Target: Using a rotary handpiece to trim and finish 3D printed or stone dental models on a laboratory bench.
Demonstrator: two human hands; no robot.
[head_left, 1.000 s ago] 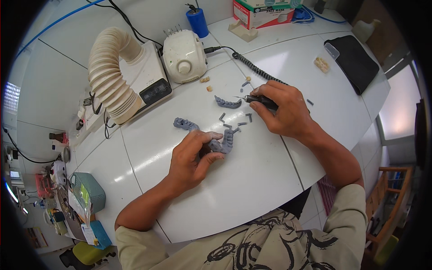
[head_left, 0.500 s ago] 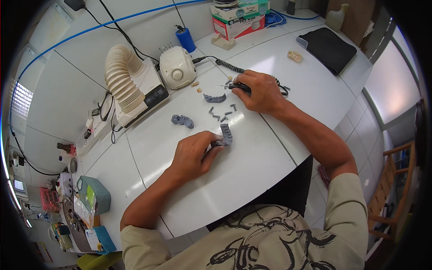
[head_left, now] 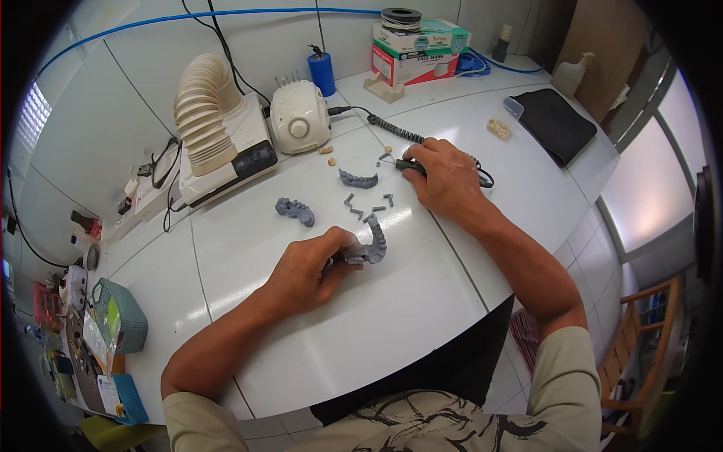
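Your left hand [head_left: 305,270] clamps a gray dental model [head_left: 377,245]; your right hand [head_left: 452,177] grips the handpiece [head_left: 412,166], tip off it. Two more models [head_left: 358,179] lie aside, gray stubs [head_left: 379,209] already loose

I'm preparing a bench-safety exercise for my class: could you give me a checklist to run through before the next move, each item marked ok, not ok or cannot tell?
1. Grip on model: ok, in left hand.
2. Grip on handpiece: ok, in right hand.
3. Tip apart from model: ok, a gap shows.
4. No loose bits near model: not ok, rods lie close by.
5. Hands covered: not ok, both bare.
6. Handpiece stopped: cannot tell.
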